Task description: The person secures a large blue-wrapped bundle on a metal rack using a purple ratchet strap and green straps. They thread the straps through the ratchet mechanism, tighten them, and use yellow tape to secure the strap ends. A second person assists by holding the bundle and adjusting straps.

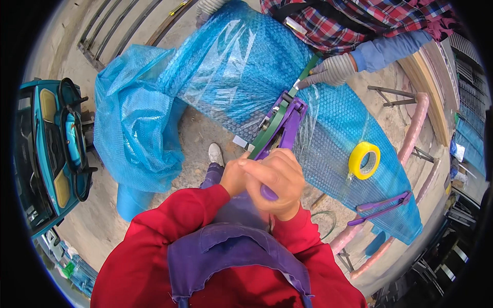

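Observation:
In front of me lies a long bundle in blue bubble wrap (336, 128). A purple strapping tensioner (294, 120) sits across it, with a green strap (276, 120) running through. My right hand (280, 182) is closed round the purple handle at the tool's near end. Beside it, my left hand (235, 177) is closed at the near end of the green strap; its fingertips are partly hidden by my right hand. Opposite me, a co-worker's grey-gloved hand (333, 71) presses the far part of the strap against the wrap.
A yellow tape roll (358, 160) and purple long-handled pliers (380, 207) lie on the bundle's right part. Loose bubble wrap (138, 118) hangs at left. Pink-wrapped rails (415, 120) support the right side. A teal vehicle (51, 154) stands far left, a metal frame (110, 31) behind.

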A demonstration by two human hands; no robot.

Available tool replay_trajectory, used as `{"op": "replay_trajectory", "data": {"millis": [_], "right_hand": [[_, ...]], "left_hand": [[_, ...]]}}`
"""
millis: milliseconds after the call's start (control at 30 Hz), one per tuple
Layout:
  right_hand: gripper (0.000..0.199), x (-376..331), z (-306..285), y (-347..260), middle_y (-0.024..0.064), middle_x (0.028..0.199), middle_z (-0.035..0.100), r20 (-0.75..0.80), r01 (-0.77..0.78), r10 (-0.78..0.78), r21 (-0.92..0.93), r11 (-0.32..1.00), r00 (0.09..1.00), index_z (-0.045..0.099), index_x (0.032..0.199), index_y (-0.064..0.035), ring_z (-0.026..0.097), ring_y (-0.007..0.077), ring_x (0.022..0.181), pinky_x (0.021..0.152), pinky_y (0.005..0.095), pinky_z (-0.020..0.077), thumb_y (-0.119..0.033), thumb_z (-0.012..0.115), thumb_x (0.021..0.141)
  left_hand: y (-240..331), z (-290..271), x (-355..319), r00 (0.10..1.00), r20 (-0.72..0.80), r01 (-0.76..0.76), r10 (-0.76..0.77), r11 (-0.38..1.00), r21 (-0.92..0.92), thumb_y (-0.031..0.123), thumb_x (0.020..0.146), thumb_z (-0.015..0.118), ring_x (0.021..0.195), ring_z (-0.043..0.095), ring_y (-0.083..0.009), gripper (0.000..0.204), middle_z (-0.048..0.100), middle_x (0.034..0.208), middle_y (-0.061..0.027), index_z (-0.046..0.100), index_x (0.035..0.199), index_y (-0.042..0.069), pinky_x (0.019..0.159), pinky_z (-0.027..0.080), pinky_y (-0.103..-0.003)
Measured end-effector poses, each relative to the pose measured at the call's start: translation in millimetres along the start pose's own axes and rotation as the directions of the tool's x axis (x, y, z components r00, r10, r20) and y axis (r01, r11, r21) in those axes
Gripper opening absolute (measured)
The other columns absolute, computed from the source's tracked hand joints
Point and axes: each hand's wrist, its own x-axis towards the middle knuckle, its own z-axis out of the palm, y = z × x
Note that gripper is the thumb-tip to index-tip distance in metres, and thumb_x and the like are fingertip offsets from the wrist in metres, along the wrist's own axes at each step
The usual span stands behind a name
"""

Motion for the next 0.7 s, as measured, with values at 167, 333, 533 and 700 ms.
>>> {"op": "replay_trajectory", "data": {"millis": [167,333,533,700], "right_hand": [[0.033,-26,13,-3,0.0007,0.069,0.053,-0.190,-0.083,0.084,0.013,0.996,0.978,0.063,0.090,-0.0121,0.054,0.0212,0.064,0.075,0.0392,0.0476,0.003,0.070,0.061],[0.035,-36,24,7,0.0008,0.071,0.055,-0.190,0.020,-0.028,-0.041,0.999,0.981,0.060,0.092,-0.0108,0.056,0.0201,0.063,0.073,0.0388,0.0481,0.005,0.067,0.061],[0.039,-13,15,9,-0.0006,0.062,0.053,-0.100,0.088,-0.086,0.015,0.996,0.991,0.060,0.093,-0.0094,0.054,0.0177,0.054,0.060,0.0318,0.0442,0.005,0.064,0.056],[0.041,8,5,7,0.0015,0.057,0.052,-0.096,0.064,-0.051,0.132,0.989,0.994,0.064,0.092,-0.0066,0.051,0.0180,0.048,0.054,0.0301,0.0419,0.007,0.062,0.053]], "left_hand": [[26,-8,5,0.994,0.011,0.112,-0.112,0.991,-0.076,0.029,0.087,0.063,0.070,0.062,-0.0420,0.030,0.062,0.072,-0.0242,0.060,0.096,0.001,0.059,0.048,-0.043],[26,-11,6,0.984,0.080,0.162,-0.159,0.986,-0.032,0.029,0.087,0.063,0.072,0.062,-0.0416,0.031,0.063,0.076,-0.0237,0.058,0.099,0.001,0.061,0.048,-0.042],[28,-17,4,0.973,0.097,0.216,-0.211,0.976,-0.038,0.026,0.087,0.060,0.079,0.061,-0.0432,0.025,0.062,0.085,-0.0238,0.056,0.101,0.005,0.065,0.048,-0.042],[33,-13,2,0.974,0.045,0.218,-0.223,0.971,0.095,0.026,0.088,0.060,0.077,0.060,-0.0440,0.025,0.062,0.078,-0.0241,0.055,0.099,0.003,0.060,0.048,-0.043]]}}
